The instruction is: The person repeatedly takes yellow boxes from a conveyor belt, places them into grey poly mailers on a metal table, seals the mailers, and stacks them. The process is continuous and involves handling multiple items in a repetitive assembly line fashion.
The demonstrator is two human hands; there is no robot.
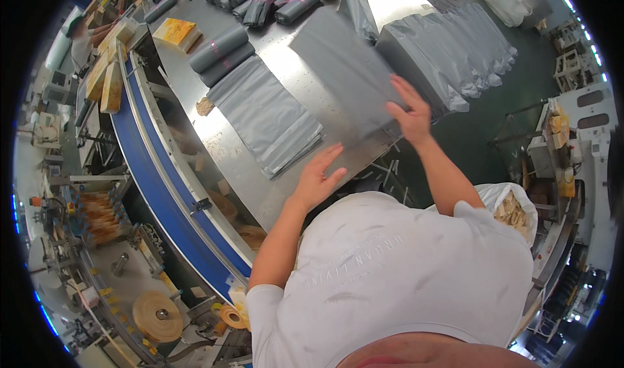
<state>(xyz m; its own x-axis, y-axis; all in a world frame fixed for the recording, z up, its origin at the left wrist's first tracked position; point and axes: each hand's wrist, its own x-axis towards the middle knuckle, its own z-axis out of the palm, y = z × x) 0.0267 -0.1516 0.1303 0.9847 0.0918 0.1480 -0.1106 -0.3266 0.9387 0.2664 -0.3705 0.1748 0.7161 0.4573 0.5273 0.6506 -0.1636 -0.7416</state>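
Observation:
A flat grey plastic bag or bundle of bags (341, 75), blurred by motion, lies at a slant over the metal table. My right hand (411, 113) is at its right edge, fingers stretched out and thumb apart, touching or almost touching it. My left hand (316, 181) hovers by the near end of the table, fingers extended, holding nothing. Just beyond and to its left is a flat stack of grey plastic bags (263, 118). To the right of the blurred bag stands a long row of folded grey bags (442, 49).
Rolled grey bundles (221, 52) rest at the table's left side; several tied rolls (260, 2) are farther back. A yellow-and-white block (177, 33) sits at the left edge of the metal table (286, 202). A blue conveyor belt (156, 179) runs along the left. Another person (83, 43) is at far left.

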